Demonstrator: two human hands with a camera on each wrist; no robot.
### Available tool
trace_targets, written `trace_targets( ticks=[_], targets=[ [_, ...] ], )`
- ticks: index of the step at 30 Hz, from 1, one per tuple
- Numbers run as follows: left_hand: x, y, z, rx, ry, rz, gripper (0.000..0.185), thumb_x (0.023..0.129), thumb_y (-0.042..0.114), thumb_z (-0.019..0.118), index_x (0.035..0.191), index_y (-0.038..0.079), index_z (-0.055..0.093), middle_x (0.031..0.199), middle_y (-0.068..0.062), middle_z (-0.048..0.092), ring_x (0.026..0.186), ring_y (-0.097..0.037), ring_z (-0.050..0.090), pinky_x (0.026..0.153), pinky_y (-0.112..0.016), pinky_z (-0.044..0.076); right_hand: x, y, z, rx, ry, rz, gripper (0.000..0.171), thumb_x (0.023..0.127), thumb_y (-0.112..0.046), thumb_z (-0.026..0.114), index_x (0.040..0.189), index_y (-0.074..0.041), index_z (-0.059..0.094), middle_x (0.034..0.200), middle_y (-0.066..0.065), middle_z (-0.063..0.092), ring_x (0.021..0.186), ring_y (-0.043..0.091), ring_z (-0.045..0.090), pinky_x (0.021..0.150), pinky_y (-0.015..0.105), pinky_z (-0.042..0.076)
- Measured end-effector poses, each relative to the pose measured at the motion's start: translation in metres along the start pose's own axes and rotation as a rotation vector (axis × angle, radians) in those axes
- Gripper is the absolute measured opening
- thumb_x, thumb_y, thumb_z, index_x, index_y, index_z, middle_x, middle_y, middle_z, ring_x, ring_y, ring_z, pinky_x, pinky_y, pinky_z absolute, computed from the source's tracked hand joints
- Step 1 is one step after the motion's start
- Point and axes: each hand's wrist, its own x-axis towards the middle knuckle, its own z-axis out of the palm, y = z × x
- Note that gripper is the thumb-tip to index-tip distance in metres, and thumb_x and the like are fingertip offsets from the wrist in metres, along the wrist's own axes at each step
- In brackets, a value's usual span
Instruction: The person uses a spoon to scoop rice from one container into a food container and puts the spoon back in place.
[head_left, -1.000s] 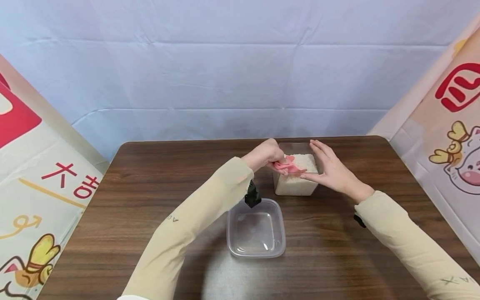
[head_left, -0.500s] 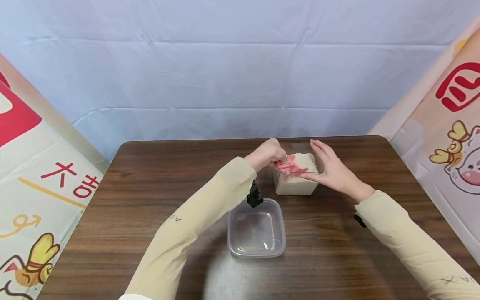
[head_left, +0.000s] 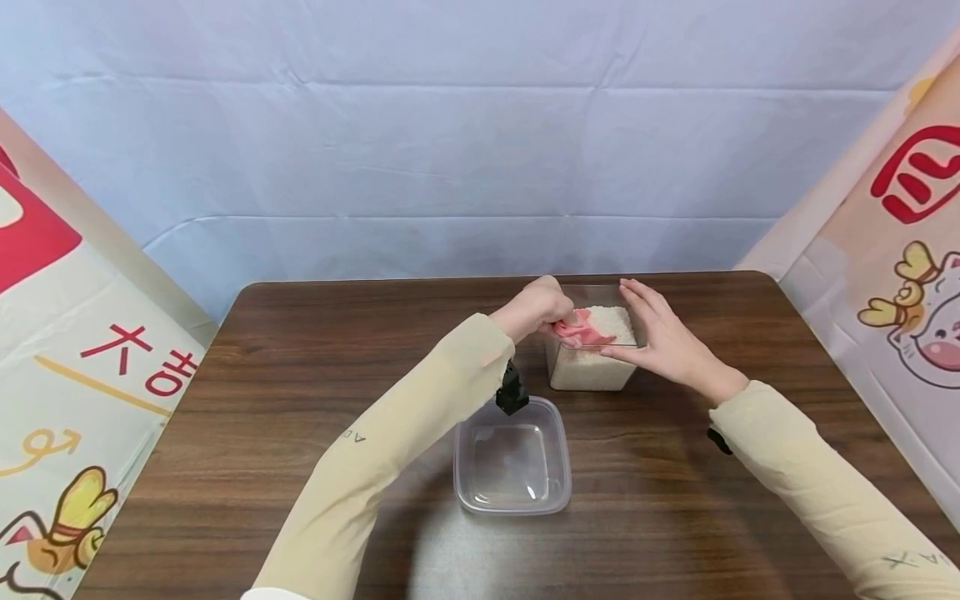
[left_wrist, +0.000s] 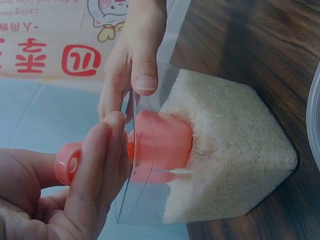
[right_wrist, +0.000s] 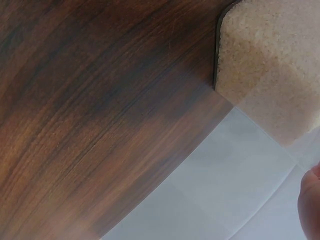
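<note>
A clear square container [head_left: 588, 379] filled with white rice [left_wrist: 230, 125] stands toward the back of the table. My left hand [head_left: 536, 308] holds a pink scoop [left_wrist: 167, 142] by its handle, whose looped end shows in the left wrist view. The scoop's bowl lies inside the container, its front end sunk in the rice. At the container's right side, my right hand [head_left: 667, 342] holds the walls, thumb along the front rim and fingers reaching to the back. Only one fingertip [right_wrist: 311, 200] of that hand appears in the right wrist view, close to the container's clear wall.
A shallow translucent plastic box [head_left: 562, 467] without a lid sits in front of the rice container, under my left wrist. The brown wooden table [head_left: 337, 333] ends shortly behind the container, with a pale cloth [head_left: 480, 167] hanging behind it. Printed banners [head_left: 885, 275] stand at both sides.
My left hand has shifted slightly to the right with the scoop, which sits a little farther into the container. My right hand and the plastic box stay where they were.
</note>
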Motion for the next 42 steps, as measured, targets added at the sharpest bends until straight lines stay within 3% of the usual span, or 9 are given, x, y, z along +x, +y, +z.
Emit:
trace_targets(
  ticks=[10, 12, 14, 18, 25, 31, 35, 42],
  targets=[
    [0.007, 0.000, 0.002, 0.022, 0.028, -0.026, 0.020, 0.083, -0.006, 0.057, 0.066, -0.001, 0.047, 0.064, -0.009, 0.042, 0.034, -0.014, 0.048, 0.071, -0.032, 0.058, 0.000, -0.001, 0.000, 0.017, -0.013, 0.016, 0.092, 0.071, -0.032, 0.077, 0.138, 0.008, 0.028, 0.144, 0.019, 0.024, 0.133, 0.033, 0.019, 0.105, 0.051, 0.027],
    [0.009, 0.000, 0.002, 0.037, 0.024, -0.022, 0.022, 0.082, -0.007, 0.057, 0.064, 0.000, 0.047, 0.062, -0.008, 0.042, 0.034, -0.013, 0.047, 0.065, -0.029, 0.058, 0.000, 0.000, 0.000, 0.017, -0.013, 0.017, 0.092, 0.071, -0.032, 0.077, 0.138, 0.008, 0.028, 0.144, 0.019, 0.024, 0.133, 0.033, 0.019, 0.105, 0.051, 0.027],
    [0.010, 0.001, 0.002, 0.114, 0.033, -0.011, 0.025, 0.082, -0.004, 0.058, 0.061, 0.002, 0.046, 0.060, -0.006, 0.041, 0.034, -0.011, 0.044, 0.054, -0.023, 0.055, 0.000, -0.001, -0.001, 0.016, -0.010, 0.020, 0.093, 0.070, -0.032, 0.078, 0.138, 0.008, 0.029, 0.145, 0.018, 0.024, 0.133, 0.032, 0.019, 0.104, 0.051, 0.028],
    [0.013, 0.001, 0.001, 0.279, 0.057, 0.008, 0.028, 0.082, 0.003, 0.062, 0.058, 0.005, 0.046, 0.059, -0.003, 0.039, 0.037, -0.008, 0.037, 0.037, -0.017, 0.037, -0.001, -0.001, -0.001, 0.015, 0.000, 0.011, 0.092, 0.069, -0.032, 0.078, 0.137, 0.009, 0.030, 0.144, 0.018, 0.025, 0.133, 0.032, 0.020, 0.106, 0.049, 0.027],
    [0.014, 0.000, 0.001, 0.244, 0.047, 0.005, 0.021, 0.082, 0.002, 0.061, 0.063, 0.002, 0.050, 0.060, -0.004, 0.042, 0.038, -0.009, 0.042, 0.040, -0.018, 0.042, -0.001, 0.001, 0.000, 0.015, 0.017, -0.024, 0.091, 0.070, -0.033, 0.078, 0.136, 0.009, 0.031, 0.142, 0.021, 0.027, 0.132, 0.034, 0.021, 0.107, 0.046, 0.026],
    [0.010, -0.001, 0.001, 0.394, 0.090, 0.051, 0.022, 0.080, 0.008, 0.064, 0.062, 0.006, 0.051, 0.066, -0.002, 0.045, 0.051, -0.010, 0.042, 0.043, -0.016, 0.036, -0.001, 0.000, 0.001, 0.016, 0.010, -0.011, 0.092, 0.070, -0.032, 0.078, 0.136, 0.009, 0.031, 0.143, 0.019, 0.026, 0.132, 0.033, 0.021, 0.107, 0.046, 0.027],
    [0.009, 0.000, 0.003, 0.437, 0.117, 0.058, 0.020, 0.079, 0.010, 0.065, 0.064, 0.007, 0.053, 0.069, -0.003, 0.048, 0.056, -0.012, 0.043, 0.045, -0.016, 0.037, -0.001, 0.000, 0.001, 0.015, 0.009, -0.008, 0.092, 0.069, -0.032, 0.078, 0.136, 0.009, 0.031, 0.143, 0.020, 0.026, 0.132, 0.033, 0.021, 0.107, 0.047, 0.027],
    [0.014, 0.002, 0.005, 0.369, 0.100, 0.027, 0.018, 0.081, 0.008, 0.064, 0.067, 0.005, 0.053, 0.068, -0.004, 0.045, 0.046, -0.010, 0.040, 0.040, -0.017, 0.035, 0.000, -0.001, 0.000, 0.021, 0.001, 0.009, 0.093, 0.069, -0.032, 0.078, 0.137, 0.009, 0.030, 0.144, 0.019, 0.025, 0.133, 0.032, 0.020, 0.106, 0.050, 0.027]
  ],
)
